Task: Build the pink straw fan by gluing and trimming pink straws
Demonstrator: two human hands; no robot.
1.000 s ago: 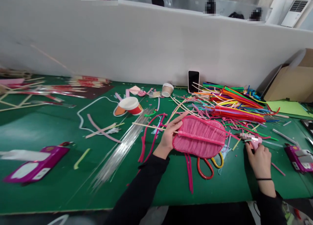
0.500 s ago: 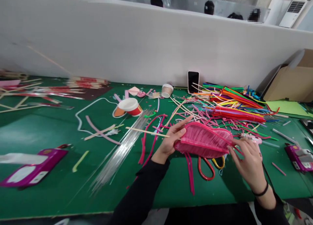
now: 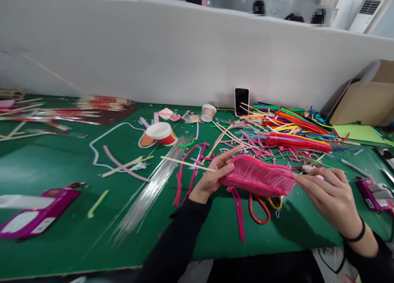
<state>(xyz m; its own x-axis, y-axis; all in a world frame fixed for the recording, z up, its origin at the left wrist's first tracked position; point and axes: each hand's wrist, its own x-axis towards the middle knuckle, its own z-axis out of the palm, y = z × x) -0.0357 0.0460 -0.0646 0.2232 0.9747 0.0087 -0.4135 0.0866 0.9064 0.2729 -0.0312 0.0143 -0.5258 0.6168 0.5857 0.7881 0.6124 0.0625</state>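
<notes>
- Pink wrapped paddle [image 3: 258, 177] is held clear of the green table [image 3: 76, 233], spanned between the two hands, directly above the scissors [image 3: 261, 207] with red and yellow handles
- Its left end is gripped by the left hand [image 3: 215, 174], fingers curled over the far rim and the thumb pressed on the near side
- Its right tip is pinched by the right hand [image 3: 331, 192] between thumb and forefinger; the other fingers are spread loosely
- The long axis is laid from hand to hand, dipping a little toward the right hand; the broad face is tipped up and away, so that mostly the near edge is seen
- The thin wooden stick [image 3: 184, 163] is pointed out past the left hand, away from the right hand
- The step in hand is judged to be a turning and checking of the paddle with both hands
- A steady hold at the left end and a light pinch at the right tip are judged to be called for, so that the wrapped strands are not crushed
- A pink glue gun [image 3: 309, 168] is seen just beyond the right fingers, and the pile of coloured strips [image 3: 289, 135] further beyond both hands
</notes>
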